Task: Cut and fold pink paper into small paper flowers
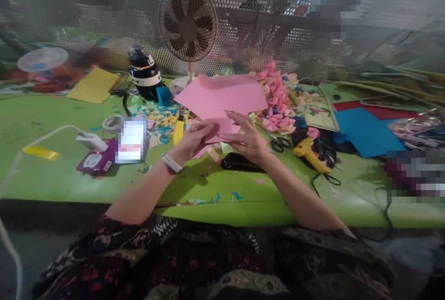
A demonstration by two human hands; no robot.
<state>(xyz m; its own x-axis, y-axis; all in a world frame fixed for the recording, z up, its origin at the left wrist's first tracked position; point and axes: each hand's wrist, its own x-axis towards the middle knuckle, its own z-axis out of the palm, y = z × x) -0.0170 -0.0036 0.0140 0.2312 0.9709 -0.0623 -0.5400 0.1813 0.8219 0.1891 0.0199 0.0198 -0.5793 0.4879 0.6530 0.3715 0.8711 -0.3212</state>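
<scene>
Between my two hands is a small piece of pink paper (224,126), above the green tabletop. My left hand (199,137), with a pale watch on its wrist, pinches its left side between thumb and fingers. My right hand (248,137) grips the right side, thumb low and fingers partly stretched over it. Directly behind stands out a larger pink sheet (222,93); whether the two are joined, I cannot tell. A black stapler-like tool (239,162) lies beneath my right hand. Black-handled scissors (279,142) and a yellow glue gun (311,154) rest to its right.
Pink folded paper flowers (277,93) are heaped behind right, paper scraps (156,117) behind left. A fan (188,26) and black bottle (146,75) stand at the back. Left lie a lit phone (131,140) and a purple power box (99,163); right, blue paper (368,130).
</scene>
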